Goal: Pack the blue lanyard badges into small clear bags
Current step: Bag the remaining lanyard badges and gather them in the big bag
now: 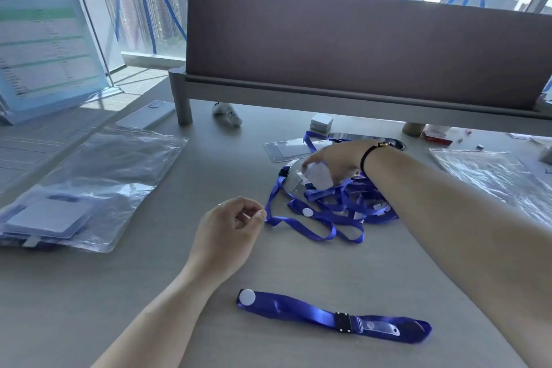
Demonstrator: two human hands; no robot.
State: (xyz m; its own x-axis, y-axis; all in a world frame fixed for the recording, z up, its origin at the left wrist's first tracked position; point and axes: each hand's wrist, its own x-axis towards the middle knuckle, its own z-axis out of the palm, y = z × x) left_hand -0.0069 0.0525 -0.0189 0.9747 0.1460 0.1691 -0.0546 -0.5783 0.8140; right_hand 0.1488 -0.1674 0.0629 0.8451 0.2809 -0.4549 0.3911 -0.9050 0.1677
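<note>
A tangled pile of blue lanyards (334,206) lies at the table's middle. My right hand (337,161) reaches over the pile's far side and grips a clear badge holder (318,176) there. My left hand (230,227) hovers just left of the pile, fingers loosely curled, thumb and forefinger close to a lanyard loop; whether they pinch it is unclear. One folded blue lanyard (331,315) with a white dot and a black buckle lies apart near the front. A large clear bag (98,188) at the left holds packed badges (47,218).
Another empty badge holder (286,149) lies beyond the pile. More clear bags (490,176) are at the right. A grey padded divider (358,48) on legs spans the table's back. A phone (146,115), small white box (321,123) and a standing sign (44,33) sit farther back.
</note>
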